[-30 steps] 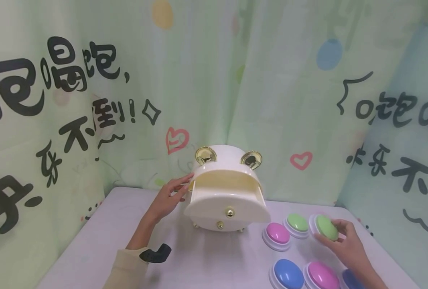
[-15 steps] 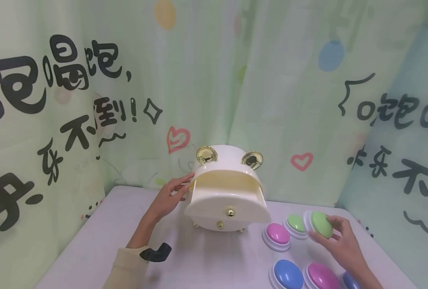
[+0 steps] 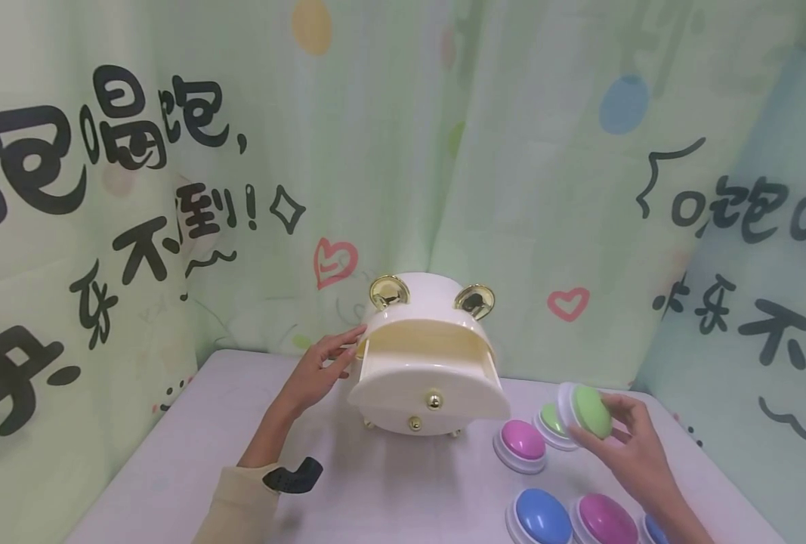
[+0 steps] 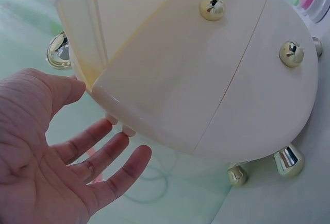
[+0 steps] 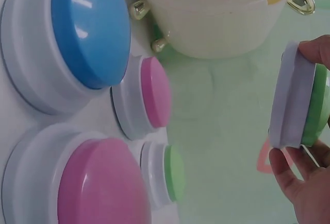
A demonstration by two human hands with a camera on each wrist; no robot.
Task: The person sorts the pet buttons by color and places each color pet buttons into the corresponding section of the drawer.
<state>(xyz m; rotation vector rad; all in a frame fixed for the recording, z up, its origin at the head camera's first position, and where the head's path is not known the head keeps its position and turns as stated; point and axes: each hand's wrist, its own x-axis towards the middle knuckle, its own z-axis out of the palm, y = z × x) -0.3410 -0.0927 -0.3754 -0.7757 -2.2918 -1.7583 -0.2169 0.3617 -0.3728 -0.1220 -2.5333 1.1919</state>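
Observation:
A white cabinet [image 3: 430, 302] with gold ears, gold feet and gold knobs stands on the table, its upper drawer [image 3: 409, 389] pulled out. Against the cabinet's left side rests my left hand [image 3: 316, 375], fingers loosely spread; the left wrist view shows its palm [image 4: 46, 147] beside the drawer's edge. My right hand [image 3: 630, 446] grips a green push button [image 3: 591, 412] with a white base. That button is raised and tilted in front of another green button [image 3: 552, 418] on the table. In the right wrist view, thumb and fingers clasp the button's white rim [image 5: 292, 98].
Several push buttons lie at the right of the table [image 3: 192, 453]: a small pink one [image 3: 523, 439], a blue one [image 3: 543, 517], a larger pink one [image 3: 606, 520] and a partly hidden blue one [image 3: 654, 530]. A printed curtain [image 3: 403, 151] hangs behind and beside the table.
My right hand has carried the green button left and slightly upward, so it now partly covers the other green button. The left hand and the cabinet have stayed in place.

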